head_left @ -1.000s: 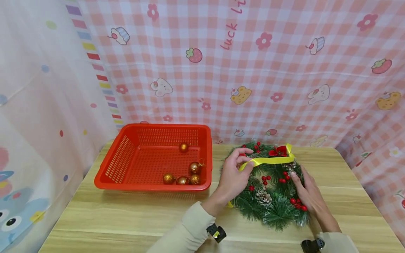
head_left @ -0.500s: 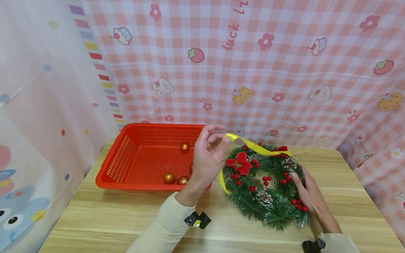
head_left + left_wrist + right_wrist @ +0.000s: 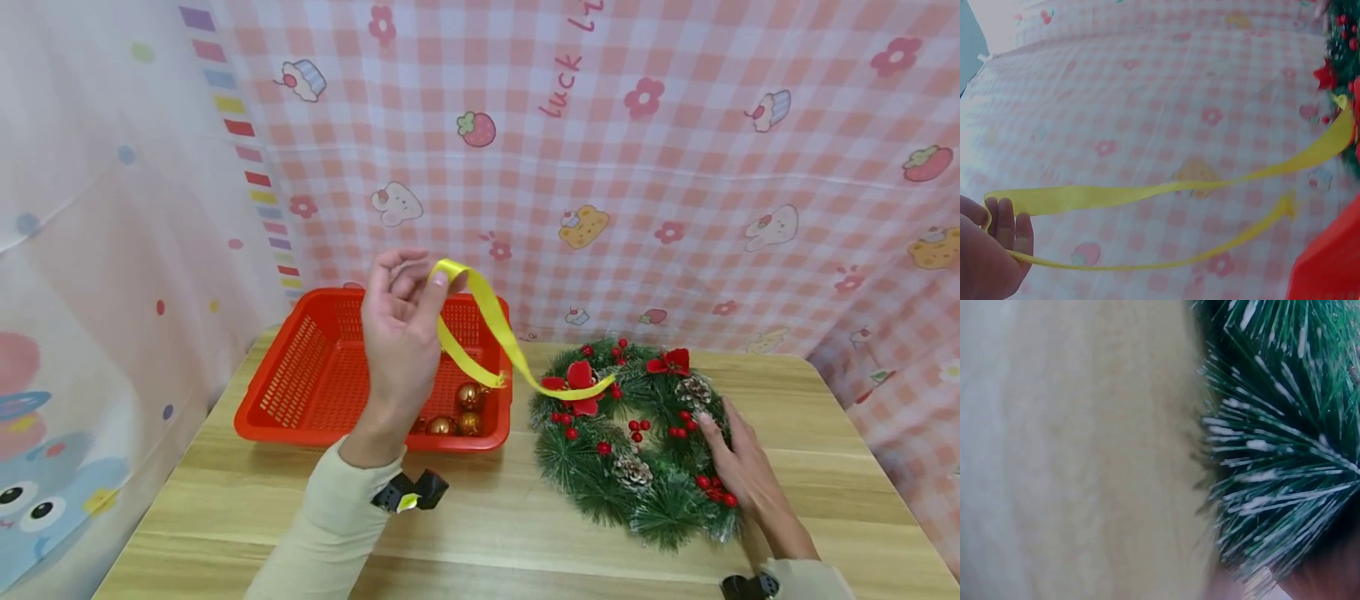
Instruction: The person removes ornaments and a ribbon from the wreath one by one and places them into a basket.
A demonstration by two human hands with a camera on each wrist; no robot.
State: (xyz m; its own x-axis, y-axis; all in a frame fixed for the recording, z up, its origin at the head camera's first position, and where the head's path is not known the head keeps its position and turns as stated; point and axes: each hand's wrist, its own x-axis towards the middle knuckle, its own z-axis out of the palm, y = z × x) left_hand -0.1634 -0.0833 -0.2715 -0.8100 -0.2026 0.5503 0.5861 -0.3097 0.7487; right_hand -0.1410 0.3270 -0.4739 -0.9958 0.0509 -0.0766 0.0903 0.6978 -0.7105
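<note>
My left hand (image 3: 405, 333), raised over the red basket, pinches a yellow ribbon (image 3: 491, 321) between thumb and fingers. One strand of the ribbon stretches right and droops to the wreath's upper left; the other hangs down with its end in front of the basket's right side. In the left wrist view both strands of yellow ribbon (image 3: 1085, 199) spread from the fingers. The green wreath (image 3: 577, 467), with red flowers, berries and pinecones, lies on the table. My right hand (image 3: 746, 475) grips its right edge, thumb on top; its other fingers are partly hidden.
Left of the wreath stands a red plastic basket (image 3: 300, 433) with mesh walls. Several gold balls (image 3: 469, 394) lie in its right part. A pink checked cloth (image 3: 525, 183) hangs behind the wooden table (image 3: 480, 533).
My left hand has moved left and up from the wreath to over the basket, drawing the yellow ribbon out with it. The right hand stays at the wreath's right edge.
</note>
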